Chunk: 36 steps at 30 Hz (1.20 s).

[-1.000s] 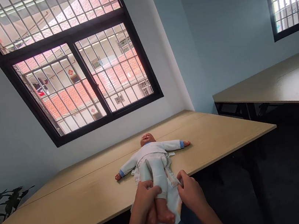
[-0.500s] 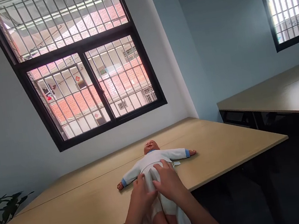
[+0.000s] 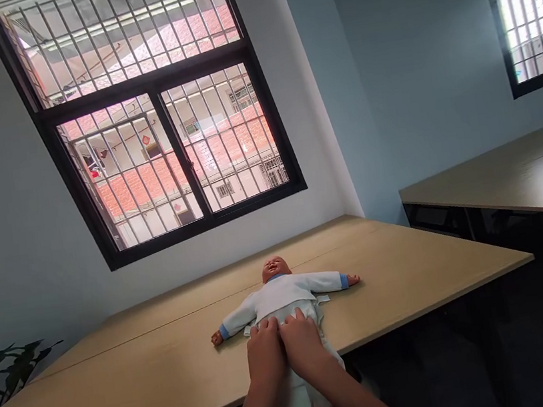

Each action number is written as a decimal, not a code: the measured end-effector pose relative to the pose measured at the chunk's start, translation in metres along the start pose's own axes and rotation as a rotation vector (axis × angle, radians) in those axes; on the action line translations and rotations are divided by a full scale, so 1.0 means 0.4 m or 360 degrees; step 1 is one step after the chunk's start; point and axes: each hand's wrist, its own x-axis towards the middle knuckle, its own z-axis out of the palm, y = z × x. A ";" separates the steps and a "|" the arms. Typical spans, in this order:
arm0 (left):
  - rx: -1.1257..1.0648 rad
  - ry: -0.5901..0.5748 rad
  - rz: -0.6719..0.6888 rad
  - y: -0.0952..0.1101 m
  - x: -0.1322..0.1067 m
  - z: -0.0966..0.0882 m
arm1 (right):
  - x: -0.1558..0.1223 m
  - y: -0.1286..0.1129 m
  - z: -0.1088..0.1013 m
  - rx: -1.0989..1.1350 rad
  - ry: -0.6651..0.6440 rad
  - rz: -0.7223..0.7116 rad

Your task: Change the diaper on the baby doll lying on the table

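Observation:
A baby doll (image 3: 276, 267) lies on its back with its arms spread, wearing a white top (image 3: 280, 292) with blue cuffs. Below the top a white diaper (image 3: 291, 310) shows at the waist, a small tab sticking out on each side. White pants (image 3: 316, 392) cover the thighs, with bare legs under their hems. My left hand (image 3: 266, 349) and my right hand (image 3: 302, 342) are side by side at the front of the hips, fingers curled into the white cloth, which seems to be the pants' front. My hands hide much of that cloth.
The doll's upper body rests on a light wooden table (image 3: 175, 379); its legs reach past the front edge toward me. Another table (image 3: 499, 171) stands at the right. A plant (image 3: 10, 375) is at the far left, below a barred window (image 3: 211, 221).
My hands have closed in from spread fingers and come together in the middle. The pants' hems are lower on the legs, and more of the diaper shows at the waist.

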 end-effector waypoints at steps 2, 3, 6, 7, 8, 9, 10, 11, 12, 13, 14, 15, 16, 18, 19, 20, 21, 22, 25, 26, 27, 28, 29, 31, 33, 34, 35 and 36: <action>0.0010 0.0012 -0.0005 -0.001 0.001 0.012 | 0.003 -0.008 -0.002 -0.0046 -0.0007 -0.0011; 0.0013 0.0012 -0.0004 -0.003 0.003 0.017 | 0.004 -0.011 -0.003 -0.0056 -0.0006 -0.0015; 0.0018 -0.0009 -0.0002 -0.012 0.014 0.028 | 0.012 -0.015 -0.002 -0.0067 -0.0004 -0.0032; 0.0016 -0.0022 -0.0004 -0.015 0.019 0.030 | 0.017 -0.014 0.000 -0.0068 -0.0005 -0.0040; 0.0013 -0.0036 -0.0010 -0.018 0.023 0.033 | 0.022 -0.013 0.004 -0.0067 -0.0005 -0.0049; 0.0010 -0.0048 -0.0019 -0.020 0.028 0.035 | 0.027 -0.011 0.007 -0.0064 -0.0003 -0.0055; 0.0009 -0.0057 -0.0029 -0.022 0.033 0.037 | 0.032 -0.009 0.011 -0.0060 0.0000 -0.0061; 0.0009 -0.0063 -0.0040 -0.023 0.038 0.039 | 0.037 -0.007 0.014 -0.0055 0.0005 -0.0065; 0.0013 -0.0068 -0.0052 -0.024 0.042 0.042 | 0.040 -0.004 0.016 -0.0048 0.0010 -0.0067; 0.0019 -0.0072 -0.0066 -0.024 0.045 0.045 | 0.043 -0.001 0.016 -0.0041 0.0012 -0.0068; 0.0028 -0.0076 -0.0082 -0.024 0.048 0.048 | 0.044 0.001 0.017 -0.0033 0.0009 -0.0071; 0.0039 -0.0080 -0.0099 -0.025 0.050 0.051 | 0.044 0.004 0.016 -0.0026 0.0005 -0.0075; 0.0051 -0.0084 -0.0114 -0.025 0.051 0.053 | 0.043 0.006 0.015 -0.0019 0.0002 -0.0077; 0.0076 -0.0088 -0.0141 -0.026 0.050 0.057 | 0.041 0.013 0.014 -0.0009 0.0000 -0.0081; 0.0088 -0.0088 -0.0151 -0.026 0.049 0.059 | 0.040 0.017 0.014 -0.0004 0.0003 -0.0084; 0.0098 -0.0089 -0.0163 -0.025 0.047 0.059 | 0.040 0.022 0.013 0.0003 0.0009 -0.0087; 0.0108 -0.0090 -0.0180 -0.023 0.046 0.060 | 0.041 0.029 0.013 0.0013 0.0011 -0.0090; 0.0118 -0.0091 -0.0202 -0.021 0.044 0.060 | 0.044 0.036 0.012 0.0026 0.0010 -0.0091; 0.0142 -0.0100 -0.0268 -0.014 0.044 0.059 | 0.056 0.062 0.012 0.0070 -0.0010 -0.0079; 0.0145 -0.0105 -0.0279 -0.012 0.044 0.058 | 0.060 0.069 0.013 0.0083 -0.0017 -0.0071; 0.0145 -0.0111 -0.0281 -0.010 0.045 0.056 | 0.062 0.076 0.014 0.0095 -0.0022 -0.0065; 0.0141 -0.0116 -0.0275 -0.010 0.044 0.053 | 0.063 0.081 0.014 0.0105 -0.0019 -0.0059; 0.0137 -0.0119 -0.0268 -0.009 0.042 0.049 | 0.062 0.084 0.015 0.0116 -0.0008 -0.0053; 0.0130 -0.0107 -0.0253 -0.007 0.030 0.041 | 0.054 0.086 0.015 0.0136 0.0027 -0.0048; 0.0139 -0.0073 -0.0255 0.001 0.005 0.037 | 0.041 0.083 0.015 0.0162 0.0067 -0.0043; 0.0156 -0.0046 -0.0263 0.006 -0.013 0.038 | 0.034 0.081 0.014 0.0175 0.0083 -0.0040; 0.0184 -0.0023 -0.0285 0.014 -0.033 0.042 | 0.028 0.078 0.014 0.0188 0.0092 -0.0035; 0.0240 0.0027 -0.0297 0.021 -0.055 0.049 | 0.023 0.075 0.014 0.0197 0.0106 -0.0027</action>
